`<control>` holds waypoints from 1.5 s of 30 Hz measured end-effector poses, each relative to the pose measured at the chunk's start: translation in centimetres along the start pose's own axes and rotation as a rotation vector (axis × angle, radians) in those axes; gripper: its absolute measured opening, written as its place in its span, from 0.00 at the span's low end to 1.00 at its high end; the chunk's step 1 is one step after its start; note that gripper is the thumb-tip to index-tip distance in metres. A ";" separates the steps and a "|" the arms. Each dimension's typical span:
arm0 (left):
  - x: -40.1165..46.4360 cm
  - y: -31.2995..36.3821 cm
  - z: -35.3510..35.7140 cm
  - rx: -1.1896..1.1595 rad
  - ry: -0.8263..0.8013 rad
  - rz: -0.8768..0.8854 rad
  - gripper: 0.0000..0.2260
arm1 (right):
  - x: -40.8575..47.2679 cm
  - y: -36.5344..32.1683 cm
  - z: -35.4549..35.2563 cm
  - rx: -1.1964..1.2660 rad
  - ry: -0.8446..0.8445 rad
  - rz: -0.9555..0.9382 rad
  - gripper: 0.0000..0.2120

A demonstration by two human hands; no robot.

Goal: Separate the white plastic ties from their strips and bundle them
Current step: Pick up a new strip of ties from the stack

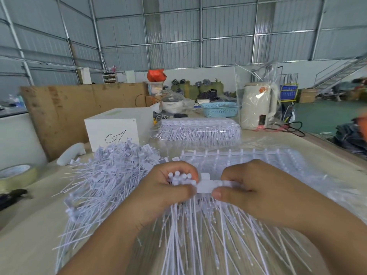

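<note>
Above the wooden surface point(29, 231), centre frame, both hands work one strip of white ties point(206, 185). Left hand point(168, 191) has fingers curled round a small bunch of detached tie heads, roughly six showing. Right hand point(244, 187) pinches the strip's blocky head bar between thumb and fingers, tails fanning down toward the viewer.

Handling, as judged: ties look light, thin and springy, heads stiff, tails likely slippery and prone to splaying. Best hold is at the heads, close to the bar, snapping off one at a time.

Counts: one loose pile of separated ties point(111, 175) at left, too many to count; one wrapped pack of strips point(200, 132) behind; one unwrapped stack of strips point(258, 161) under the hands; one tape roll point(17, 175).
</note>
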State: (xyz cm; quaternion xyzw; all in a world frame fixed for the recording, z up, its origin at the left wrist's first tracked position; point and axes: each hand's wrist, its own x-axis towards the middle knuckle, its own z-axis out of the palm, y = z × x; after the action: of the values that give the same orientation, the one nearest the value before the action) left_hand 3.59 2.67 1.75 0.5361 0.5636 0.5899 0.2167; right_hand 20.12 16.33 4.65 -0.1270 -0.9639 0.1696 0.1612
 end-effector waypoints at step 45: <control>-0.2 0.1 1.5 -0.240 -0.081 -0.088 0.06 | 0.9 0.8 1.9 0.420 -0.011 -0.058 0.31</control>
State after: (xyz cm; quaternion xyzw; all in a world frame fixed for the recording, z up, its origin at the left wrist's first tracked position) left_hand 5.02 3.17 1.48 0.5043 0.5030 0.6208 0.3275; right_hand 18.76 16.77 2.87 -0.0618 -0.9115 0.3627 0.1836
